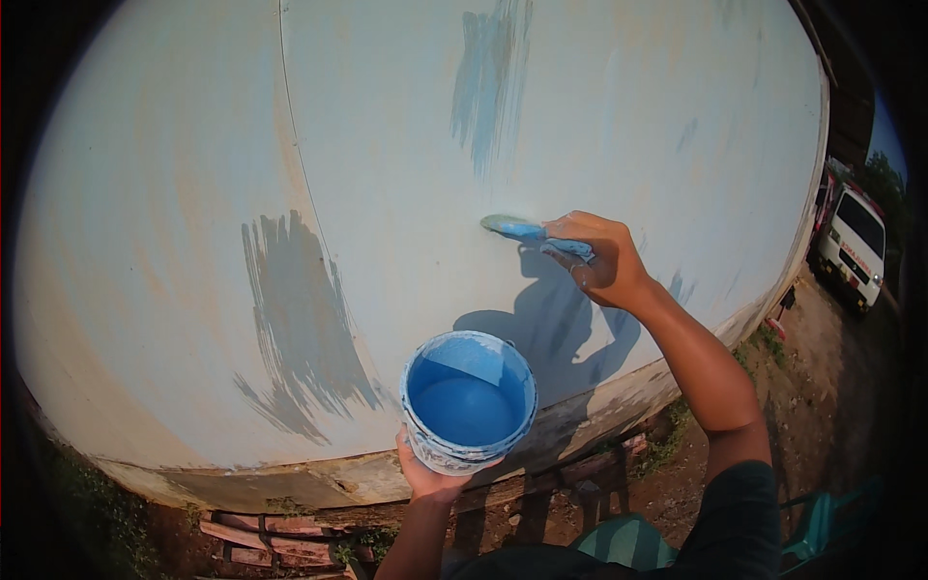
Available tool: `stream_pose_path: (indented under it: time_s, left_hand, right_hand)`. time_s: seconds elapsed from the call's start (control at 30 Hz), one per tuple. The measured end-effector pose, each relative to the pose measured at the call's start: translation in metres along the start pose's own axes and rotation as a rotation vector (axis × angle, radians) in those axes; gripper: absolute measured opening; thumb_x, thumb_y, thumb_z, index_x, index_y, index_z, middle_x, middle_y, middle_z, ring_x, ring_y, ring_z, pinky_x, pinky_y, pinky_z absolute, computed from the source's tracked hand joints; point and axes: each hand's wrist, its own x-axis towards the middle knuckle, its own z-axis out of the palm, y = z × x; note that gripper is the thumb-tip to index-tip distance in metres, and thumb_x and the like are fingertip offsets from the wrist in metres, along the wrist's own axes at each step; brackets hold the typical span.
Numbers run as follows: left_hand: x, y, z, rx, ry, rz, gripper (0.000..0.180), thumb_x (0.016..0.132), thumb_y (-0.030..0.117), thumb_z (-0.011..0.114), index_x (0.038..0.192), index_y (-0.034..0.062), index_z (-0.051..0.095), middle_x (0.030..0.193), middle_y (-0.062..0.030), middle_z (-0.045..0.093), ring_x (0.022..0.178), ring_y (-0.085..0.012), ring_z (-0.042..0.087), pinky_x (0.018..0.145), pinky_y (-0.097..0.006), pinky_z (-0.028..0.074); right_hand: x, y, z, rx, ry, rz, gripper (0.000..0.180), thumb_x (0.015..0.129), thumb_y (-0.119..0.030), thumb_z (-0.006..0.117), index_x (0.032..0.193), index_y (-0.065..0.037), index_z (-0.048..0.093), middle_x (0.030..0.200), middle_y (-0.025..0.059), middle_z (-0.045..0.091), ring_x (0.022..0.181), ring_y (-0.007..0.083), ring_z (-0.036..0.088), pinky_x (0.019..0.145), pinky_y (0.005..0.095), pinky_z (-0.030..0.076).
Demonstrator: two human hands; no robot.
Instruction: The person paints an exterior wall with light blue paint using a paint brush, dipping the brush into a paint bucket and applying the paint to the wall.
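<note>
We're likely painting the wall; right grip clamps nine-o'clock-pointing brush, left grip clasps bucket; next needs even strokes.

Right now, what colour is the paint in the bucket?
The paint is blue, clearest in the head view.

Sunlight falls hard on the pale wall before me; off to the right a white van stands on dirt ground, weeds darkening the lower left.
</note>
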Motion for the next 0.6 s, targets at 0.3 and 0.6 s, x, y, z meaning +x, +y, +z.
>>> stream_pose_path:
  time_s: [0.3,0.6]
  left_hand:
    - [-0.019,0.019,-0.036,-0.005,0.117,0.01,0.081,0.102,0.063,0.048,0.164,0.0115,0.039,0.168,-0.0204,0.04,0.149,-0.0443,0.045,0.118,-0.072,0.039]
    - [-0.045,0.072,-0.029,0.04,0.128,-0.022,0.075,0.108,0.058,0.038,0.163,0.0075,0.039,0.167,-0.0211,0.041,0.149,-0.0422,0.045,0.121,-0.065,0.041]
  right_hand:
    - [0.083,0.008,-0.015,-0.392,0.497,-0.047,0.024,0.088,-0.004,0.085,0.111,-0.002,0.079,0.112,0.0167,0.08,0.098,0.0309,0.078,0.084,0.0356,0.063]
    - [-0.122,-0.078,0.132,-0.411,0.033,0.129,0.043,0.076,0.007,0.083,0.116,-0.006,0.075,0.129,0.0136,0.074,0.118,0.035,0.074,0.094,0.043,0.065]
